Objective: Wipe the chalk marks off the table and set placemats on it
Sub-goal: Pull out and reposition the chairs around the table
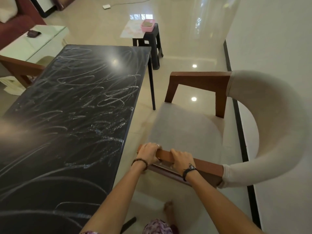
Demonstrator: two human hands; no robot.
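Dark table (67, 107) on the left, its top scrawled all over with white chalk marks (94, 92) — loops and scribbles from the far end to the near edge, none wiped yet. No cloth or placemats plainly in view; something pale and flat lies under a pink tray (147, 25) on the dark stool (152, 41) past the far end, possibly mats, too small to tell.

Just beside the table's right edge, a chair (194, 132) with a pale seat, curved pale back and wooden arms. Both hands on its near wooden arm (168, 156): left hand (148, 153) with fingers curled over the front end of the rail, right hand (181, 159) just beside it, fingers wrapped over the top. Beaded bracelet on the left wrist, dark cord on the right. A bare foot (168, 208) on the glossy tile below, near the chair.

Likely step: shifting the chair clear to reach the table's long side. Best done by lifting slightly rather than dragging — tile looks slick and easily scuffed. Worth keeping the load balanced, since both grips sit on one arm and the chair may swing. Mind the foot beneath, and the table's thin leg (152, 85) close by.
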